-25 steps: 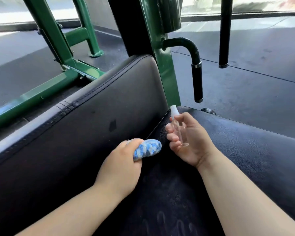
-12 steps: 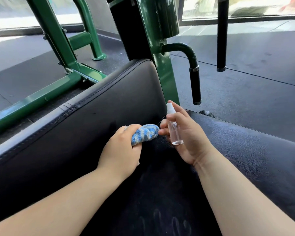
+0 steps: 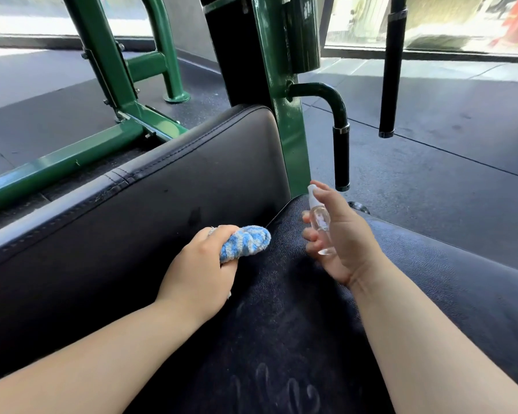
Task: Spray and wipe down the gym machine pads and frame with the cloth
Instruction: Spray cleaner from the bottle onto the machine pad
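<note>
Black vinyl everywhere on this machine: back pad [image 3: 162,219] is smooth with a stitched seam along its upper edge and one small dark mark on its face; seat pad [image 3: 431,279] is pebbled leatherette, with faint pale streaks at its near end. Frame [image 3: 281,115] is glossy green painted steel, a square upright behind the pads plus round tubes and bolted joints off to the left. A curved green tube runs out from the upright and ends in a black rubber grip [image 3: 341,156] with a metal collar. A second black bar [image 3: 391,70] hangs further right. Floor [image 3: 446,130] is dark grey rubber matting with visible seams. Cloth [image 3: 245,242] is fluffy, blue-and-white striped, and bunched into a rounded wad. It sits right at the crease where back pad meets seat pad and looks to be in contact with the seat side. Left hand [image 3: 198,273] is knuckles-up, fingers curled tight round the cloth, with only the wad's front end poking out. Right hand [image 3: 344,237] is just beside it, above the seat pad, palm facing left. Its fingers wrap loosely round a small clear plastic spray bottle [image 3: 319,222] with a white nozzle, held upright, index finger up by the nozzle top. Can't tell whether the nozzle is being pressed. Hands are near each other, not touching.
</note>
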`<act>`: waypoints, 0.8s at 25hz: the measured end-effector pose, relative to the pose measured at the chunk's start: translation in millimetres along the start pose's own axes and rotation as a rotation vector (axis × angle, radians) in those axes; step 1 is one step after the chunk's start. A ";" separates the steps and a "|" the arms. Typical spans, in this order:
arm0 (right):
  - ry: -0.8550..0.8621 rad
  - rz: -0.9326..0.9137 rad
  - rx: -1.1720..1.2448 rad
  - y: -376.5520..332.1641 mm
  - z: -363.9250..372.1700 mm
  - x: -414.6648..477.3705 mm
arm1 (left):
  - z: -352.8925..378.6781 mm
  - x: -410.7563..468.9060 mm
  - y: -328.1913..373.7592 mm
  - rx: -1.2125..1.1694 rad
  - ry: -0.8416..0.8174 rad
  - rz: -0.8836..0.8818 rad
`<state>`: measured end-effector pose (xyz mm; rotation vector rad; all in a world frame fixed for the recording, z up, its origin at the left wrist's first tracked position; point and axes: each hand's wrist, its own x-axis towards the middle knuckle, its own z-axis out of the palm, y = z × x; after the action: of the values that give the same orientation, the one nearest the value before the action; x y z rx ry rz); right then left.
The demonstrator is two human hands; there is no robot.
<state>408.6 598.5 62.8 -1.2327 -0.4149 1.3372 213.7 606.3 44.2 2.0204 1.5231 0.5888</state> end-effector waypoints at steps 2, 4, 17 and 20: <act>0.014 -0.004 -0.011 4.1 -4.2 3.3 | -0.2 -1.6 -0.2 0.009 0.000 0.006; 0.078 -0.036 -0.096 5.4 -3.7 10.6 | -0.6 -2.4 -1.6 0.014 0.006 0.014; 0.301 -0.343 -1.031 -9.3 12.9 42.7 | -11.2 -17.1 -12.9 -0.121 0.303 0.067; 0.268 -0.371 -0.993 -9.5 14.2 37.3 | -15.5 -20.0 -24.5 -0.106 0.358 0.060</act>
<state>411.8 639.4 61.2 -1.9805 -1.1272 0.5989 180.8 594.8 39.7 1.9602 1.5927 1.0796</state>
